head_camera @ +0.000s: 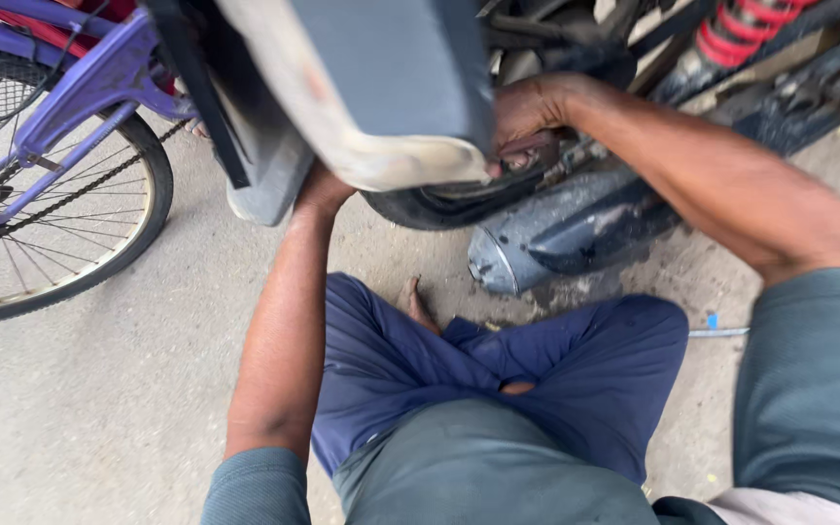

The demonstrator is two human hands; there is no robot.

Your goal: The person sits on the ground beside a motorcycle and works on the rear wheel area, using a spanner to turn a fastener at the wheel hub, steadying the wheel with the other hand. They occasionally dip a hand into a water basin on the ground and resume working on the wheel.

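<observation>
I crouch behind a scooter's rear end. My right hand (525, 115) reaches in beside the black rear tyre (439, 206), its fingers curled round a dark part near the wheel hub, half hidden by the grey rear mudguard (381, 87). My left hand (321, 191) goes up under the mudguard; only the wrist and heel of the hand show, the fingers are hidden. A dusty grey exhaust muffler (556, 233) lies just below my right forearm.
A purple bicycle (89, 87) with spoked wheel and chain stands at the left. A red coil shock absorber (746, 34) sits at the top right. A thin tool with a blue tip (717, 331) lies on the concrete ground (99, 389) by my right knee.
</observation>
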